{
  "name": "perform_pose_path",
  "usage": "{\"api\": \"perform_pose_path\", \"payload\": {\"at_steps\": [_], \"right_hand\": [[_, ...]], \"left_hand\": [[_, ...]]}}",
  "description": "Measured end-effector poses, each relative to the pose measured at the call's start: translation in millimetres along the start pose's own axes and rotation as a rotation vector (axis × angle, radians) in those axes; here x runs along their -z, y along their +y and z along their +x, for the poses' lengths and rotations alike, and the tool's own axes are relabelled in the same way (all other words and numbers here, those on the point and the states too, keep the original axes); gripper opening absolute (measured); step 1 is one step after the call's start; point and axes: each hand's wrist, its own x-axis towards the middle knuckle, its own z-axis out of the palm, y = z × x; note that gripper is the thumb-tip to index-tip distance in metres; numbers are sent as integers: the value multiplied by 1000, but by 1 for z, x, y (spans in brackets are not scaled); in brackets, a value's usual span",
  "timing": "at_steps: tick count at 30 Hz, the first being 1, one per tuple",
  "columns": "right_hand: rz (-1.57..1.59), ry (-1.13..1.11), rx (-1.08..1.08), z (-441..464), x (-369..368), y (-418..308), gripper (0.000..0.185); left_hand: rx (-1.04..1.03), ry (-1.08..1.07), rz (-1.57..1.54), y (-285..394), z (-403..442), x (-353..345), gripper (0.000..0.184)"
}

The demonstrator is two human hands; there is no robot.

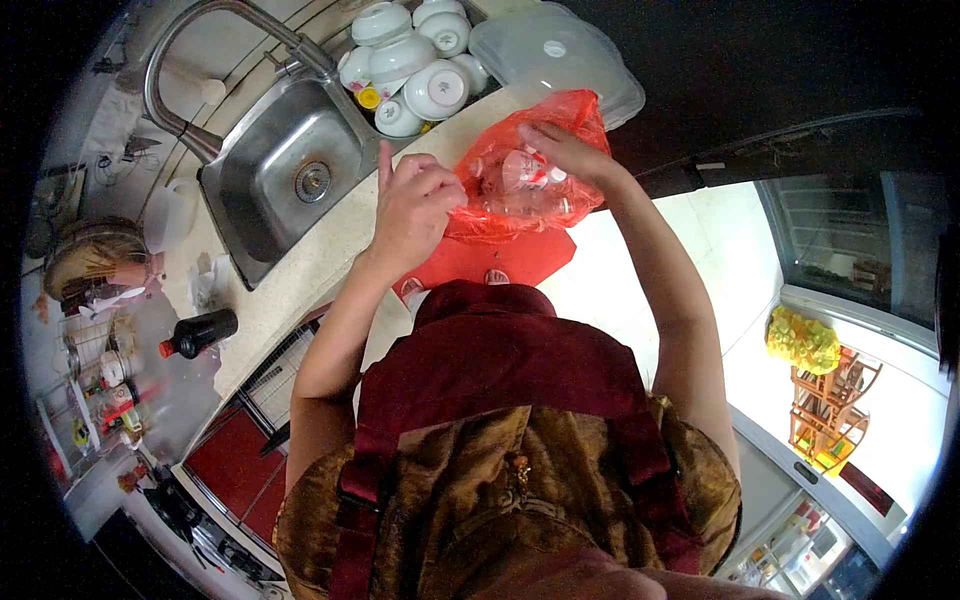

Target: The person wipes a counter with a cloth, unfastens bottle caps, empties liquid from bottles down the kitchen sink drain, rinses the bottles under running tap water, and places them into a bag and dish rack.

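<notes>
A thin red plastic bag point(575, 110) gapes at the counter's front edge, with several clear plastic bottles point(525, 172) showing inside. At the bag's left rim, my left hand point(412, 205) grips the plastic with curled fingers, its index finger pointing up. My right hand point(570, 155) reaches over the bag's right side, fingers stretched across the opening above the bottles. Whether its fingertips touch a bottle is hard to make out.
A steel sink point(285, 165) with a curved faucet point(160, 75) is at the left. Several stacked white bowls point(400, 58) and a translucent plastic lid point(560, 50) stand behind the bag. A dark bottle point(205, 332) lies on the left counter. A red mat point(530, 262) is underfoot.
</notes>
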Motion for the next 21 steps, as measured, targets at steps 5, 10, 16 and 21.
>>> {"api": "perform_pose_path", "payload": {"at_steps": [5, 10, 16, 21], "right_hand": [[-320, 84, -81, -5, 23, 16, 55], [-1413, 144, -217, -39, 61, -4, 38], [-1534, 680, 500, -64, 79, -9, 31], [-1018, 118, 91, -66, 81, 1, 37]], "left_hand": [[18, -9, 28, -5, 0, 0, 17], [6, 34, 55, -6, 1, 3, 14], [19, 110, 55, -9, 15, 8, 15], [55, 37, 24, -6, 6, -16, 22]]}}
